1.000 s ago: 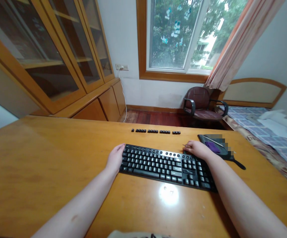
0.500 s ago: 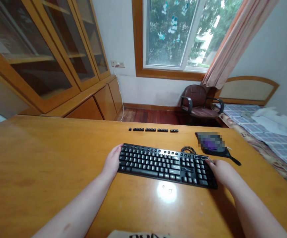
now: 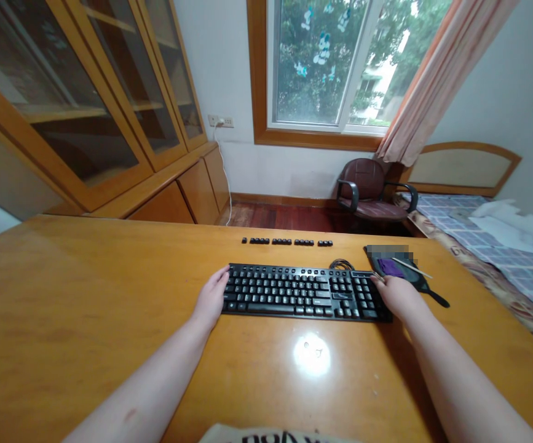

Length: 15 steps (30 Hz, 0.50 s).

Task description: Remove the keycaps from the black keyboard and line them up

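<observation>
A black computer keyboard (image 3: 278, 294) lies on the wooden table, roughly level across the view. My left hand (image 3: 211, 296) is closed around its left end, thumb near the top corner. At the right end, my right hand (image 3: 401, 296) grips the keyboard's edge by the number pad. A thin, shiny sliver shows at the right fingertips, too small to name. Small dark stubs stand along the keyboard's top row instead of full keycaps. Behind it, a row of loose black keycaps (image 3: 281, 241) sits in spaced groups. The coiled black cable (image 3: 341, 264) rests behind the keyboard.
A dark pouch (image 3: 416, 280) with a strap lies at the right, a purple item (image 3: 390, 267) and a thin stick on it. Beyond the table's far edge stand an armchair (image 3: 363, 178) and a bed (image 3: 492, 215). A glass-door cabinet (image 3: 165, 161) stands left.
The keyboard's right end has swung away from me, so it now lies straighter across the table. My right hand moved with it, while my left hand stayed at the left end.
</observation>
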Each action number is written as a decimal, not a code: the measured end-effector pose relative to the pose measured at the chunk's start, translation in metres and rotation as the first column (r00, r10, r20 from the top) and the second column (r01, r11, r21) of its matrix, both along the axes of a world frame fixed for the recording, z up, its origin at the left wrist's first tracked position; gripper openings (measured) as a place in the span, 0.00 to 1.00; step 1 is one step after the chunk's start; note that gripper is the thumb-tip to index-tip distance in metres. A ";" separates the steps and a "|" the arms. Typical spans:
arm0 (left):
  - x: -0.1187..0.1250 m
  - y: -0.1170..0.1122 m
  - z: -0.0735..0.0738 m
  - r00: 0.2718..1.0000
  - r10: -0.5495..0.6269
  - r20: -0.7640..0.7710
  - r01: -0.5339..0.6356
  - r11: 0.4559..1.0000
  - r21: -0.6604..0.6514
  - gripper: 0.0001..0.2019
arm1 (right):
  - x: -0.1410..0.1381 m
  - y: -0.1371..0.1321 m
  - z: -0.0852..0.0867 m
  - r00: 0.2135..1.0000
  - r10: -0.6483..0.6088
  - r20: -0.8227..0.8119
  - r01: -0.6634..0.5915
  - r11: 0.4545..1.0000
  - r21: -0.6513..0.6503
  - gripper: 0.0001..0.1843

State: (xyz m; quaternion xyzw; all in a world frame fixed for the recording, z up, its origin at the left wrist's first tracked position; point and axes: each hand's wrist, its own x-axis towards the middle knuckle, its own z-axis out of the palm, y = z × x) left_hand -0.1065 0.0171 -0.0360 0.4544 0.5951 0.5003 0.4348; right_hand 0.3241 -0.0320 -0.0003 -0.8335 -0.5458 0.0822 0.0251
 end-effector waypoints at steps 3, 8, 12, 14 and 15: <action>0.001 0.000 0.001 1.000 -0.014 0.001 0.013 1.000 0.005 0.19 | 0.010 0.001 0.005 0.996 -0.062 0.068 0.054 0.992 0.111 0.29; -0.001 0.002 -0.002 0.999 -0.040 0.011 0.040 0.999 0.012 0.21 | 0.032 0.013 -0.006 0.995 -0.055 0.086 0.031 0.965 0.261 0.27; 0.000 0.001 -0.005 0.990 -0.102 0.093 0.101 0.995 0.024 0.24 | 0.051 0.020 -0.027 0.999 0.004 0.052 -0.015 0.976 0.216 0.22; 0.002 0.000 -0.005 0.985 -0.130 0.116 0.128 0.991 0.026 0.25 | 0.060 0.019 -0.033 0.998 -0.008 0.063 -0.006 0.974 0.225 0.22; 0.003 -0.001 -0.005 0.985 -0.135 0.109 0.133 0.991 0.027 0.24 | 0.064 0.018 -0.034 0.998 -0.014 0.063 0.000 0.974 0.227 0.22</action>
